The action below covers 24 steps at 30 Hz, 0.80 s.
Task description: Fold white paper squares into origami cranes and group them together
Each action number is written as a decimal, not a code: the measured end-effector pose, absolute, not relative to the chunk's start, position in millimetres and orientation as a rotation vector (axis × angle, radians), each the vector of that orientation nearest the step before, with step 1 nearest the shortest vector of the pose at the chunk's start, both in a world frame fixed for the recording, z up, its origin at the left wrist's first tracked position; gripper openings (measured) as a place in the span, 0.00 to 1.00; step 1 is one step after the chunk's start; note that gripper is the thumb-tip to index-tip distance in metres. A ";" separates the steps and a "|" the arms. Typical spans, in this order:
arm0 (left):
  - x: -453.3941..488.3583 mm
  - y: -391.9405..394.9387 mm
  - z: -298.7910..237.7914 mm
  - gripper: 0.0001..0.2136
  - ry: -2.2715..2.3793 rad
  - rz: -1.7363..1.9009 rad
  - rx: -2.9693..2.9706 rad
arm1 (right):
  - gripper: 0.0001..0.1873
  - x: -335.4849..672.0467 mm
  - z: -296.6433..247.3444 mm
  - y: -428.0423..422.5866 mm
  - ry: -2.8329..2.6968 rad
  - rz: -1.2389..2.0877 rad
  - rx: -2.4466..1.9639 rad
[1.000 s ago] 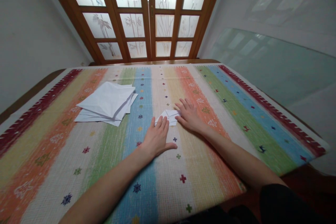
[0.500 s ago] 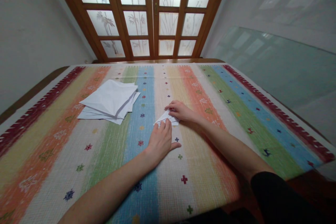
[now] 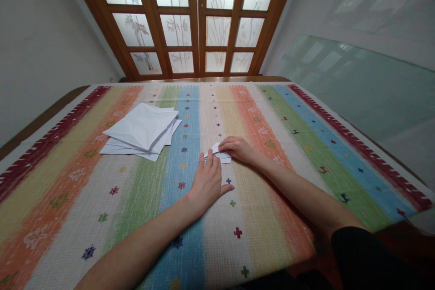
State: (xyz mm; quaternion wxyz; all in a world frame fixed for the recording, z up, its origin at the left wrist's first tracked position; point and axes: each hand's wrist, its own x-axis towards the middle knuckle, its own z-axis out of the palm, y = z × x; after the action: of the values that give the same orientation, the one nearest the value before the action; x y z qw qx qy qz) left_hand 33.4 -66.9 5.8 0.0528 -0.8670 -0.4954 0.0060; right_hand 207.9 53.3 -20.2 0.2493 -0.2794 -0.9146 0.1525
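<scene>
Steadying the folded white paper (image 3: 223, 157) at my twelve o'clock with my left hand (image 3: 207, 178) open and flat-fingered, right hand (image 3: 235, 147) pinching its one-o'clock edge, I could skew the fold if light pressure lets it slide.

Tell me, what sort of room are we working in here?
Probably a room in a home, perhaps a dining room, though I can't be sure. The striped, figured tablecloth and the wooden doors with plant designs on their glass panes suggest it.
</scene>
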 end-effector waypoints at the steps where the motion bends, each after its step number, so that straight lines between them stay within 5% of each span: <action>1: 33.5 -66.6 4.9 0.41 -1.520 0.024 -2.643 | 0.13 208.6 -21.2 53.0 -2.506 0.392 -0.750; 15: 33.3 -64.0 1.6 0.43 -1.581 0.057 -2.686 | 0.16 215.9 -27.6 45.4 -2.474 0.395 -0.741; 24: 27.9 -60.2 3.5 0.43 -1.575 0.005 -2.751 | 0.18 209.0 -3.5 30.9 -2.280 0.616 -1.157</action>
State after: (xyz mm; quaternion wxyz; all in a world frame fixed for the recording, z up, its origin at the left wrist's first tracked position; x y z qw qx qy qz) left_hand 27.9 -60.2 3.5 -0.0141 -0.8678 -0.4968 0.0017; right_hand 209.0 30.9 -3.5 0.2529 -0.4256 -0.8388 0.2265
